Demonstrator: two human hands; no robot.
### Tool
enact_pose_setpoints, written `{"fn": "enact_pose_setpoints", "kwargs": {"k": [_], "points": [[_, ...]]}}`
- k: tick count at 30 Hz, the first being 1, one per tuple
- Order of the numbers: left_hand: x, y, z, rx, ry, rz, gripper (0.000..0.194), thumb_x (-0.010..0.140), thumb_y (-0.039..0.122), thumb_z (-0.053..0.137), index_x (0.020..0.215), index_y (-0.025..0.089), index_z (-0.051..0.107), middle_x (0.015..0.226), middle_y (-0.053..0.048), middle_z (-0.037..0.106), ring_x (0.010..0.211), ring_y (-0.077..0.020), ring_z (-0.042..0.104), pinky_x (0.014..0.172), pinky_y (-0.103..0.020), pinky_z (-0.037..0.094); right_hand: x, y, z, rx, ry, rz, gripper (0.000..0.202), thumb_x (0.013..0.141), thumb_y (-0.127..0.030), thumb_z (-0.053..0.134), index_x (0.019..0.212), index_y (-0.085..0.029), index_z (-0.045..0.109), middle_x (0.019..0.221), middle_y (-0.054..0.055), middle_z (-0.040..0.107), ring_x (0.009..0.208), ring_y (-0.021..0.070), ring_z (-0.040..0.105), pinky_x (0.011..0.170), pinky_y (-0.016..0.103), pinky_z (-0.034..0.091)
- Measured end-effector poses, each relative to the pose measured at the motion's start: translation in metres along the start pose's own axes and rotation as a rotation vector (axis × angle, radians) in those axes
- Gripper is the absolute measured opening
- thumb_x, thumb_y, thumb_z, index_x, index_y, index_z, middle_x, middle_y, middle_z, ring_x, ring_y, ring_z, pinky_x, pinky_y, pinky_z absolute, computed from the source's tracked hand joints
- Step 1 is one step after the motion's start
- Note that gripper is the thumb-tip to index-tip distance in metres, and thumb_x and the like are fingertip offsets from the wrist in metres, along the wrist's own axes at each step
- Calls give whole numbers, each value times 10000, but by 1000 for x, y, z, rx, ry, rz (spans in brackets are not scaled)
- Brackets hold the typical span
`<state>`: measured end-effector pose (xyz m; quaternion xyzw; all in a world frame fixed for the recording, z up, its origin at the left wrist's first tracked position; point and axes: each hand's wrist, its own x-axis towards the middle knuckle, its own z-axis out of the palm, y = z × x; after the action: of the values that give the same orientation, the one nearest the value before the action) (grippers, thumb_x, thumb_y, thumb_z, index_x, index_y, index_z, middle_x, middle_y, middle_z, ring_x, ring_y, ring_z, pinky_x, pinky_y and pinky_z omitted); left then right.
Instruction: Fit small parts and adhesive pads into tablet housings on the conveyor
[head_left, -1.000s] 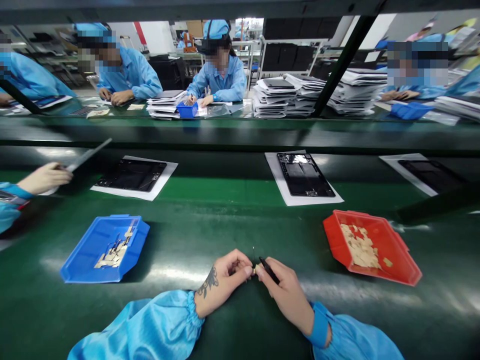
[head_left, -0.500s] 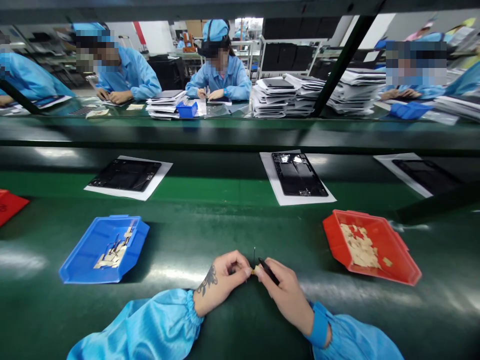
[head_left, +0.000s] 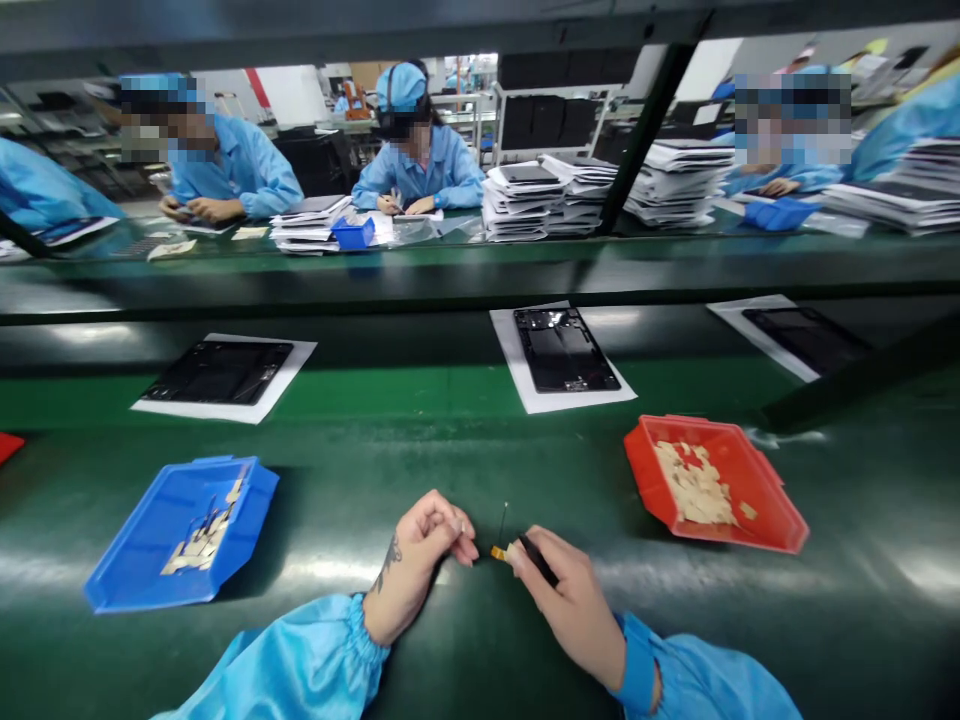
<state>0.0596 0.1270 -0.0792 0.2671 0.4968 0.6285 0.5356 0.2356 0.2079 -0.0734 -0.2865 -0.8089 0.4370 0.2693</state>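
Between the thumb and finger of my right hand (head_left: 574,600) is a small orange-gold flex cable (head_left: 498,552), with a thin dark strand rising from it. The same hand also grips a black stick-like tool (head_left: 538,560), its tip hidden. Just left of the cable and apart from it, my left hand (head_left: 420,560) is closed with thumb and fingers curled together. Whatever may lie in that pinch is too small to make out. Both hands are low over the green bench.
A blue bin (head_left: 124,535) at left holds cream pieces with dark strands. Cream scraps lie in a red bin (head_left: 780,515) at right. Farther back, black tablet-like housings (head_left: 566,350) rest on white sheets. An angled dark post (head_left: 862,365) stands at right; co-workers sit across the bench.
My hands, which met at the small cable, have separated. My left hand has drawn away leftward, and the cable stays in my right hand. The whole view has shifted slightly.
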Motion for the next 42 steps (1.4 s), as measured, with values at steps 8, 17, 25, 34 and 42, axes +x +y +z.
{"fn": "enact_pose_setpoints", "kwargs": {"k": [8,17,25,34,42], "points": [[30,-9,27,252,-72,-97,296,838,367,650,953,105,574,715,-36,620,658,-112,573,673,-233,451,-6,14,-84,-283,276,-243,88,926,-107,506,947,-176,555,834,18,575,753,103,553,669,224,405],[131,20,160,540,-395,579,178,912,204,501,927,150,670,847,-49,603,753,-125,580,725,-243,468,-14,34,-164,-471,785,29,285,957,-257,491,695,-148,486,619,4,434,560,93,414,533,229,336],[161,5,215,622,-553,488,203,845,220,556,933,194,737,1055,-71,632,1031,-228,538,942,-368,402,-12,44,-173,-130,779,242,342,934,-423,501,753,-135,527,655,15,499,587,104,443,529,215,364],[149,7,205,189,-729,-85,270,749,366,698,796,112,619,763,-48,599,715,-142,535,685,-242,420,-13,45,-164,-106,700,204,345,930,-391,510,702,-133,504,663,15,483,623,107,439,575,216,370],[150,7,203,404,-690,167,250,814,378,582,792,138,648,832,-48,594,759,-146,539,686,-232,413,-15,40,-161,-279,726,156,261,921,-331,548,754,-142,613,711,23,566,655,119,515,610,219,400]]}}
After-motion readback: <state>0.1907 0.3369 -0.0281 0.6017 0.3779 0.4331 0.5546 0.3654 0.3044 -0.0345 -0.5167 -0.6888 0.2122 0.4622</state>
